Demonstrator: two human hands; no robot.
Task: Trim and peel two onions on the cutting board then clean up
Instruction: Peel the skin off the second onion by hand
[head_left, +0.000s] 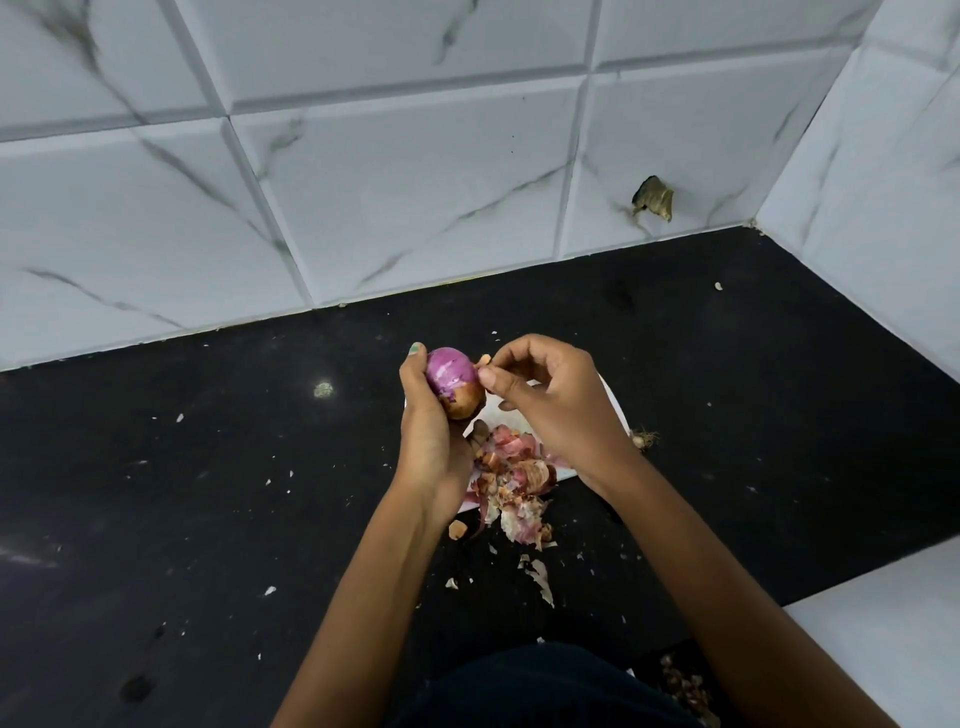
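My left hand (431, 426) grips a red onion (453, 382) above the counter; its upper half is bare purple, its lower half still carries brown skin. My right hand (550, 400) pinches a small flake of skin (485, 359) at the onion's right side. Below the hands a white cutting board (615, 410) shows only in slivers, mostly hidden by my hands. A pile of pink and brown onion peels (514, 483) lies on its near edge and spills onto the counter. No second onion and no knife are in view.
The black counter (208, 493) is speckled with small peel scraps. A cut root end (645, 438) lies right of the board. White marble-look tiles (363, 182) form the back and right walls, with a chipped hole (653, 198). A white surface (883, 623) lies at bottom right.
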